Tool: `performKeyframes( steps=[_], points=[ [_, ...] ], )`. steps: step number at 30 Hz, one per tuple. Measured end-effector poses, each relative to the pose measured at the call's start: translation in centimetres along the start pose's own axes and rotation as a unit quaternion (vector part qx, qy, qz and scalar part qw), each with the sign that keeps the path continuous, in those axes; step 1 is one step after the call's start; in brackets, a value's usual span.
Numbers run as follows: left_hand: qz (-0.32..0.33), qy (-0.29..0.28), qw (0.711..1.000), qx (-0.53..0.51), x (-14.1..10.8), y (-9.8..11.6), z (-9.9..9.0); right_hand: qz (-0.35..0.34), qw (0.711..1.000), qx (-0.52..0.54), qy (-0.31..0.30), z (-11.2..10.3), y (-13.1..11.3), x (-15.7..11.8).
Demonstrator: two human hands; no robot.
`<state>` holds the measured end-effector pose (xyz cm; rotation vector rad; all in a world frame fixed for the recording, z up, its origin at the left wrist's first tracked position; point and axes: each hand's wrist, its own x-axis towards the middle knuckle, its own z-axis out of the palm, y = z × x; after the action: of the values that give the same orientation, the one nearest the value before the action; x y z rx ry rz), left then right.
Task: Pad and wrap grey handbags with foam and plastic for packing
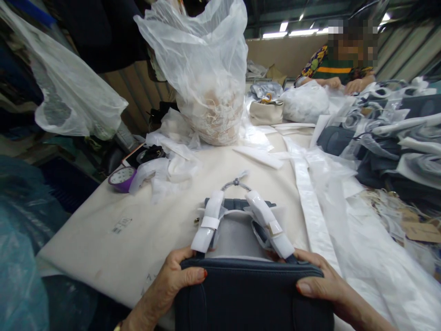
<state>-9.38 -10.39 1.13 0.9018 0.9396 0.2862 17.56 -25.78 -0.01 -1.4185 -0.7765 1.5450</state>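
Note:
A dark navy handbag [253,299] stands at the table's near edge, its mouth facing up and showing a pale lining. My left hand [175,276] grips its upper left corner, thumb on the near side and fingers behind. At the upper right corner my right hand [322,278] holds it the same way, its fingers partly hidden behind the rim. White foam wrap covers the two sides of the handle [213,216], which leans away from me. A grey knotted cord [236,182] joins the top of the handle.
On the cream-covered table [138,230] stand a clear plastic bag of scraps [213,101] and a purple tape roll [123,178]. Wrapped dark bags [389,147] are piled at right, near loose tags [420,230]. A beige pouch [266,111] and a co-worker [334,69] are at the back.

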Motion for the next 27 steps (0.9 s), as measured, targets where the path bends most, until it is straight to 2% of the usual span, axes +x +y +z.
performKeyframes(
  steps=[2, 5, 8, 11, 16, 21, 27],
  points=[
    [-0.004, -0.014, 1.0, -0.008, 0.1, 0.0, -0.1, -0.014, 1.0, -0.023, 0.001, -0.1, -0.1, 0.1],
    [0.019, -0.02, 0.999, 0.036, 0.2, 0.4, -0.3, -0.065, 0.994, -0.081, 0.025, -0.1, -0.7, 0.3],
    [0.074, -0.011, 0.993, 0.097, 0.3, 1.3, -0.3, -0.09, 0.99, -0.106, 0.029, -0.1, -1.4, 0.4],
    [0.113, -0.013, 0.986, 0.118, 0.4, 1.7, -0.1, -0.072, 0.995, -0.068, 0.002, 0.0, -1.5, 0.4],
    [0.03, -0.065, 0.997, 0.014, 1.0, 1.0, -0.1, -0.036, 0.997, 0.062, -0.004, 0.3, -0.5, 0.5],
    [-0.002, -0.037, 0.999, -0.035, 1.5, 1.0, 0.2, 0.003, 0.985, 0.17, 0.015, 0.6, 0.2, 1.0],
    [0.039, 0.012, 0.999, -0.033, 2.2, 1.2, 0.9, 0.03, 0.982, 0.184, 0.038, 1.0, -0.9, 1.5]
  ],
)
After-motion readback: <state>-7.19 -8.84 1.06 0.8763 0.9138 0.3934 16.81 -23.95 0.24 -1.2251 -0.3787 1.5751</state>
